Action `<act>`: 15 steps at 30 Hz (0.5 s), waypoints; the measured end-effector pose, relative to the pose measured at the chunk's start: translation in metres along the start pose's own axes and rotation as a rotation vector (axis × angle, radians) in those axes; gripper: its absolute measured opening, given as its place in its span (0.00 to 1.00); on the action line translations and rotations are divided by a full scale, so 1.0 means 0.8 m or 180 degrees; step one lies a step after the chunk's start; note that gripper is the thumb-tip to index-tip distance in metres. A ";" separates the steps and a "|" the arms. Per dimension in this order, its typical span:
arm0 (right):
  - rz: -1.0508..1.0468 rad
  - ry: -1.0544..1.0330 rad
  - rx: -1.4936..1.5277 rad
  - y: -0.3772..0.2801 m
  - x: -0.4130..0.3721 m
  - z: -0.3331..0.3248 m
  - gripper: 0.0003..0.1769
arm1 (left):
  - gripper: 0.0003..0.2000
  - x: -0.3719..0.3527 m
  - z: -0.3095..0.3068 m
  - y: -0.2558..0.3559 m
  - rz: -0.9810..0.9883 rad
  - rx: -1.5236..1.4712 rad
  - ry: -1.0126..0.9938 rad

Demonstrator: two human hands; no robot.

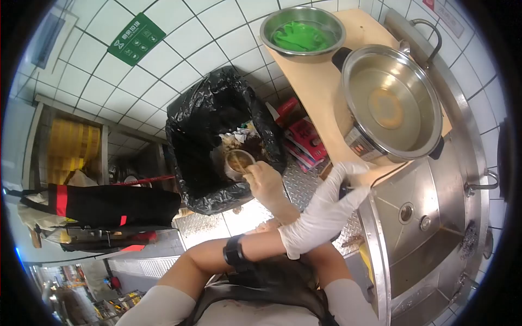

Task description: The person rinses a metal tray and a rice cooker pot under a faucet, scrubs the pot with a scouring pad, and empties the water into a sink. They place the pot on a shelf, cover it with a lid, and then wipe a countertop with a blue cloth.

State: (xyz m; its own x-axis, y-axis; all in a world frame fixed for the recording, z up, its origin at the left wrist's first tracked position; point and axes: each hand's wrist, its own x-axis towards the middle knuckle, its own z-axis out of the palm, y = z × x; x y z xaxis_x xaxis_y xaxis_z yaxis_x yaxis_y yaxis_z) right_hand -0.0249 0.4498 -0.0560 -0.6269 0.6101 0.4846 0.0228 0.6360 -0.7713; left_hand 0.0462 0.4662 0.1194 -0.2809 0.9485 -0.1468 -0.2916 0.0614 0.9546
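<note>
My right hand [265, 185], in a pale glove, is closed at the rim of a small metal cup [234, 173], tilted inside the bin. Brownish matter shows in the cup, along with a thin stick-like part I cannot identify. Around it, the black bag-lined bin [185, 138] holds mixed food scraps [244, 138]. Crossing over my right arm, my left hand [326, 212] wears a white glove, its fingers spread near the wooden board's front edge. A small dark thing shows between those fingers; I cannot make it out.
On the wooden board [312, 73] stand a large steel pot [353, 117] of cloudy liquid and a metal basin [266, 41] with a green cloth or glove [299, 37]. A steel sink [402, 239] lies to the right. Red packages [304, 141] sit beside the bin; dark clothing [114, 209] hangs left.
</note>
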 end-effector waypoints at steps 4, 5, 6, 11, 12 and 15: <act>0.0963 -0.0973 -0.0153 0.033 0.007 0.056 0.11 | 0.13 -0.005 -0.012 -0.001 -0.0200 -0.0241 0.0113; 0.1147 -0.1071 -0.0079 0.040 0.005 0.056 0.11 | 0.13 -0.002 -0.016 -0.001 -0.0140 -0.0152 0.0160; 0.1295 -0.1120 0.0058 0.046 -0.001 0.053 0.10 | 0.14 -0.002 -0.019 -0.008 -0.0030 -0.0212 0.0219; 0.2240 -0.1232 0.1481 0.034 -0.031 -0.004 0.09 | 0.14 0.005 -0.019 0.000 -0.0250 -0.0248 0.0511; 0.2478 -0.1229 0.1768 0.031 -0.039 -0.024 0.10 | 0.16 0.007 -0.018 0.009 -0.0249 0.0115 0.0523; 0.3099 -0.1142 0.2435 0.024 -0.072 -0.103 0.10 | 0.13 0.016 -0.001 0.042 -0.0507 0.0465 0.0811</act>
State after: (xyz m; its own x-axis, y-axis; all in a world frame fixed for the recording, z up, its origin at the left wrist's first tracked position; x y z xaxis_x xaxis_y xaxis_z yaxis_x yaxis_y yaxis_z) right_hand 0.0756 0.4659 -0.0648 -0.7801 0.4310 -0.4535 0.2115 -0.5006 -0.8395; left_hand 0.0324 0.4804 0.1497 -0.4672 0.8163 -0.3396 -0.2212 0.2640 0.9388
